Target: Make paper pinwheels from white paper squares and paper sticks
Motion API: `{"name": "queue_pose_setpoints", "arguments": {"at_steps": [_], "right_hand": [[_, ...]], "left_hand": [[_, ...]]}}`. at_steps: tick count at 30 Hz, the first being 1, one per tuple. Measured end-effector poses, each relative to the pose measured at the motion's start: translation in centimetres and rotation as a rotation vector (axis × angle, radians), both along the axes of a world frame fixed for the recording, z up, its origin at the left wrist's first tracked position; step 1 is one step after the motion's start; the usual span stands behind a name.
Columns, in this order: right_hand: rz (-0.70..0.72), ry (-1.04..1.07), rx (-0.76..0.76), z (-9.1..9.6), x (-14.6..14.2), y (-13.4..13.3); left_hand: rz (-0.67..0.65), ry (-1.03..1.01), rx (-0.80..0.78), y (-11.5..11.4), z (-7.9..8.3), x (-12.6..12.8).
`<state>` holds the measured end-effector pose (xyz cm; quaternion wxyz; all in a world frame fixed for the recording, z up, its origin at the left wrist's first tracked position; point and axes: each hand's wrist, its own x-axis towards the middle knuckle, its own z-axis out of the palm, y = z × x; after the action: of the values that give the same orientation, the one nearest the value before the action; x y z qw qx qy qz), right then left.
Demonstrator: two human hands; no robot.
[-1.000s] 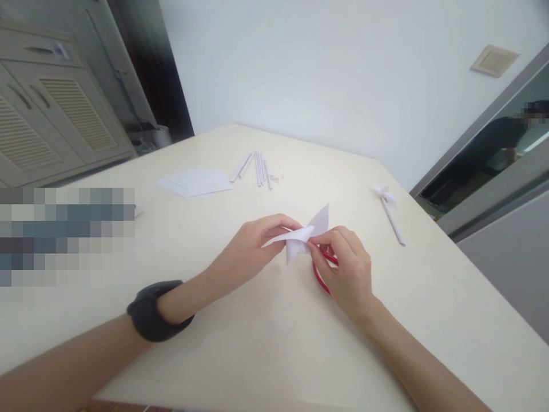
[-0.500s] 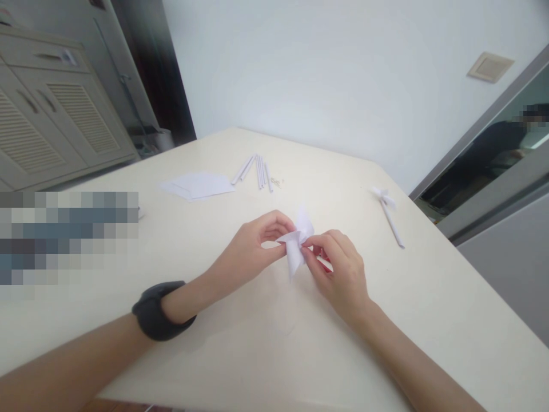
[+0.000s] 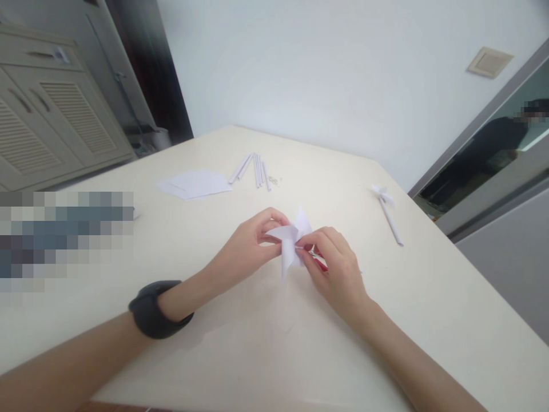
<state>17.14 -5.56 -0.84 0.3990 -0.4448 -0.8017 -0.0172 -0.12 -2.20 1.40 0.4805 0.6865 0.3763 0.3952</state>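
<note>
My left hand (image 3: 246, 243) curls around the left side of a folded white paper (image 3: 289, 243), thumb in front and fingers partly behind it, closed just enough to hold it. Beyond that hand, rolled paper tubes (image 3: 258, 170) lie together on the pale table (image 3: 240, 360), with some small loose bits (image 3: 274, 181) beside them, too tiny to identify. The folded white paper hangs between my hands above the tabletop, one blade pointing left, one up and one down. A second ago, one broad blade flared toward the upper right; now the blades sit tighter around the middle, which suggests to me that the folding is well along and that the centre needs a steady grip. Low beside that grip show red handles (image 3: 321, 264), mostly hidden now; a red loop was plainer a second ago. My right hand (image 3: 338, 257) pinches thumb and forefinger at the paper's centre; whether they also grip a pin, I cannot tell. Farther right, well apart, lies a pinwheel on a rolled stick (image 3: 389, 217).
</note>
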Motion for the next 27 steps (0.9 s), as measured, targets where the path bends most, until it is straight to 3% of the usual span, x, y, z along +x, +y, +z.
{"name": "queue_pose_setpoints", "arguments": {"at_steps": [5, 12, 20, 24, 27], "right_hand": [[0.014, 0.043, -0.015, -0.1, 0.0, -0.1], [0.072, 0.177, -0.196, 1.5, 0.8, 0.0], [0.311, 0.288, -0.826, 2.6, 2.8, 0.7], [0.44, 0.438, -0.922, 2.6, 2.5, 0.6], [0.497, 0.503, -0.985, 2.5, 2.3, 0.5]], "left_hand": [[-0.08, -0.083, -0.146, 0.2, -0.2, 0.0], [-0.183, -0.141, -0.291, 0.7, -0.5, -0.4], [-0.263, -0.052, -0.336, 0.6, -0.5, -0.2], [-0.387, -0.098, -0.383, 0.9, -1.0, -0.2], [-0.382, -0.102, -0.471, 1.0, -1.7, -0.1]]}}
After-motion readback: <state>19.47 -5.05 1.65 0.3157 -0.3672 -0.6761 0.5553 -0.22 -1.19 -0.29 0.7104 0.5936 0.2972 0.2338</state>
